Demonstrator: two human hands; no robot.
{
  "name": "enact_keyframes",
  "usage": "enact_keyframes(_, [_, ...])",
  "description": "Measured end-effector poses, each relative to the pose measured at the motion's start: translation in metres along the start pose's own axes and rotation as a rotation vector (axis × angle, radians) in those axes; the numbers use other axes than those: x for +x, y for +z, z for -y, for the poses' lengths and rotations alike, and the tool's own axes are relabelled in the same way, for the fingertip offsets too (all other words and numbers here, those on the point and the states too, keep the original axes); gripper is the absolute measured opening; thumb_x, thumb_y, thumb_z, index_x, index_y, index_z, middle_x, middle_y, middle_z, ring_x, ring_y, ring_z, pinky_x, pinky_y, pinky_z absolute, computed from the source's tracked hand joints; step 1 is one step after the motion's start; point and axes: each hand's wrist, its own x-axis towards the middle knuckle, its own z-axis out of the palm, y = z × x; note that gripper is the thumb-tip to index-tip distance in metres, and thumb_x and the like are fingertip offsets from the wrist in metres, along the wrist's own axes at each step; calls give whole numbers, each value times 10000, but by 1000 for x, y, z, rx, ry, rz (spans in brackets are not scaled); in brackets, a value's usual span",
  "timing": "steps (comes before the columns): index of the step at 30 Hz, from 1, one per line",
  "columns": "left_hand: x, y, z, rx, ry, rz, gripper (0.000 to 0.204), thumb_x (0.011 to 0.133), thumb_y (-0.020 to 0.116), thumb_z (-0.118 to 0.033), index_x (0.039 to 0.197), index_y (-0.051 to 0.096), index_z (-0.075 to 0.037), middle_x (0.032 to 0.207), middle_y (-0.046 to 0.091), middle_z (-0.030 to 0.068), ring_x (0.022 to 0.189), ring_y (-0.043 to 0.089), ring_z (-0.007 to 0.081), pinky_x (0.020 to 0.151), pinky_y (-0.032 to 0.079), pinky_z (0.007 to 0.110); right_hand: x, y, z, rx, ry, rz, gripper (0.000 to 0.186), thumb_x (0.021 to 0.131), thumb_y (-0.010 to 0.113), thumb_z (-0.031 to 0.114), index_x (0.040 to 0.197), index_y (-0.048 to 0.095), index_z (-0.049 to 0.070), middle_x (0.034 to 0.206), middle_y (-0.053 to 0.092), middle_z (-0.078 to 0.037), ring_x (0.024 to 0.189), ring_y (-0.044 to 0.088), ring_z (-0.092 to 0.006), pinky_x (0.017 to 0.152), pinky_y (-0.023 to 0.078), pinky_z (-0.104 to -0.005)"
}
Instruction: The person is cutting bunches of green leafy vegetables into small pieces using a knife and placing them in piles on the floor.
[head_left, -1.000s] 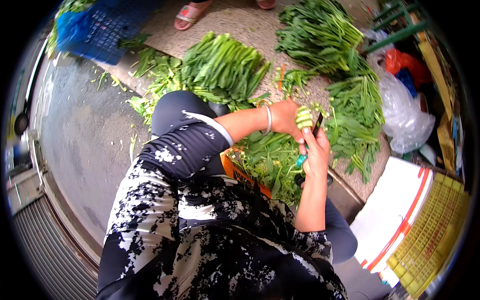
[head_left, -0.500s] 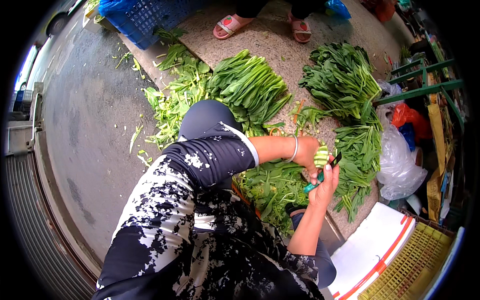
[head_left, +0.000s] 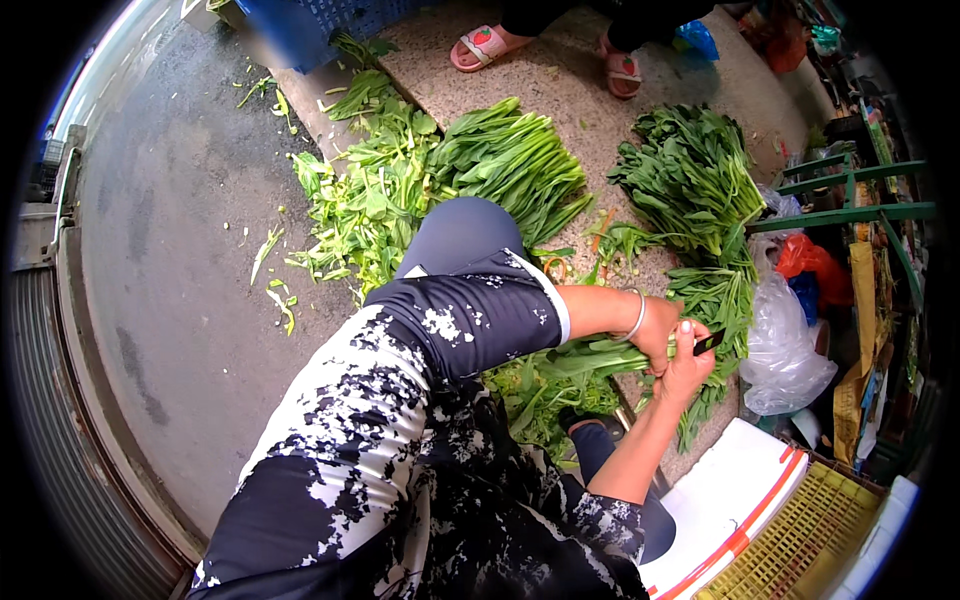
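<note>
My left hand (head_left: 657, 330) grips a bunch of green leafy stalks (head_left: 596, 359) lying sideways below my wrist bangle. My right hand (head_left: 685, 368) is closed on a knife (head_left: 708, 342), its dark blade at the stalks' cut end; its handle is mostly hidden. Around them lie a neat pile of greens (head_left: 510, 170), a darker pile (head_left: 680, 180), more leafy bunches (head_left: 710, 300) at the right, loose pale leaves (head_left: 360, 205) on the left and more greens (head_left: 530, 405) underneath.
A person's sandalled feet (head_left: 485, 47) stand beyond the piles, by a blue crate (head_left: 335, 20). At right are a green metal frame (head_left: 870, 210), plastic bags (head_left: 785, 360), a white foam board (head_left: 710, 480) and a yellow crate (head_left: 800, 530). Grey pavement (head_left: 170, 250) stretches left.
Both hands have moved right and down in view with the knife and stalks. The bunch now shows its leafy length sideways instead of just cut ends. The whole view has shifted.
</note>
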Motion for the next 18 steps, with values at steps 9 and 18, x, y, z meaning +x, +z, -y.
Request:
enact_keyframes(9, [-9,-6,-25,233,95,-417,1120,488,773,-350,1323,142,48,958,576,231,849,592,338,741,476,357,20,-3,22,-159,-107,-198,155,793,632,116,840,566,-16,754,559,-35,679,494,-95,614,394,-235])
enact_keyframes(18, [-39,-59,-15,154,44,-442,561,668,614,-135,1158,356,-43,867,594,206,807,597,346,690,486,401,36,57,57,147,14,-55,423,839,566,375,1027,552,-4,842,585,-72,604,514,-83,376,297,-174])
